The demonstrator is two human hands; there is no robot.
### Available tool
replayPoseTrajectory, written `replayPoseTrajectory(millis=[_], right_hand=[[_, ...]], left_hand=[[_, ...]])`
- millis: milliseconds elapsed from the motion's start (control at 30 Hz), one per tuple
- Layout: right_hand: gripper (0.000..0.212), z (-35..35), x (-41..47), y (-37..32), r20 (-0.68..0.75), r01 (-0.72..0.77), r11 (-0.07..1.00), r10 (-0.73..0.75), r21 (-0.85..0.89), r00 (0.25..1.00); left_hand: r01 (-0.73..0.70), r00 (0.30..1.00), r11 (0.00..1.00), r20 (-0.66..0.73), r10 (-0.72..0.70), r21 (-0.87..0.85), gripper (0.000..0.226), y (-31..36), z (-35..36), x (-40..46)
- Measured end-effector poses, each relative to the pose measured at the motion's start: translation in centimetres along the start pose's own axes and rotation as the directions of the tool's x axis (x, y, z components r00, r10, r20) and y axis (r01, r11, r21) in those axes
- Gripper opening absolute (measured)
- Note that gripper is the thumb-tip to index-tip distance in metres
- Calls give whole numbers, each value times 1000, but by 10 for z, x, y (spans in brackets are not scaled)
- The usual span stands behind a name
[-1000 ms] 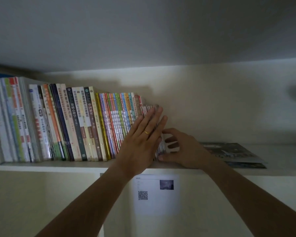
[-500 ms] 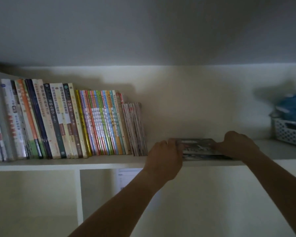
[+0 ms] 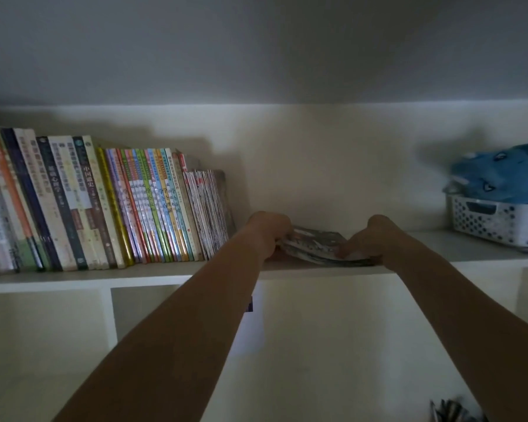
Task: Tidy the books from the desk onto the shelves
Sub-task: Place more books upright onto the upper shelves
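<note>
Two bare forearms reach up and forward from the bottom of the view, converging toward the centre. The left hand sits at the end of the left arm, which rises diagonally from the lower left; its fingers are curled, gripping something at its right side. The right hand ends the arm that enters from the lower right, knuckles raised, fingers bent downward and gripping too. The hands are near each other, apart.

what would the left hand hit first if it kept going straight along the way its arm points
Its left hand already grips the left end of the flat stack of magazines on the shelf. Past that, probably only the shelf's back wall; depth is hard to judge.
</note>
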State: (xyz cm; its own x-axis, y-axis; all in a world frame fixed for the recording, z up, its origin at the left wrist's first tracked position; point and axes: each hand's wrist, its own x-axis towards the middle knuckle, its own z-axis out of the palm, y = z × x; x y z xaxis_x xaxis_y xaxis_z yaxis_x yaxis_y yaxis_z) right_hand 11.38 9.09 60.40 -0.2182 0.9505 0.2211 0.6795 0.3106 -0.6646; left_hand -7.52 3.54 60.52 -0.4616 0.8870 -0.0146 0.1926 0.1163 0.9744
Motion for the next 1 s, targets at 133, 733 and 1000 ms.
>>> replayPoseTrajectory(millis=[133,733,1000], right_hand=[[48,1,7,13,62,-3,980,-9,199,998],[54,50,38,-5,-164,262,786,-204,560,965],[33,65,43,1,-73,229,890,-218,394,973]], left_hand=[[18,988,964,150,23,-265,14,-11,7,-4],[-506,862,829,-132,489,-238,51,-30,-8,15],[-422,904,906,-85,418,-32,68,-52,-9,39]])
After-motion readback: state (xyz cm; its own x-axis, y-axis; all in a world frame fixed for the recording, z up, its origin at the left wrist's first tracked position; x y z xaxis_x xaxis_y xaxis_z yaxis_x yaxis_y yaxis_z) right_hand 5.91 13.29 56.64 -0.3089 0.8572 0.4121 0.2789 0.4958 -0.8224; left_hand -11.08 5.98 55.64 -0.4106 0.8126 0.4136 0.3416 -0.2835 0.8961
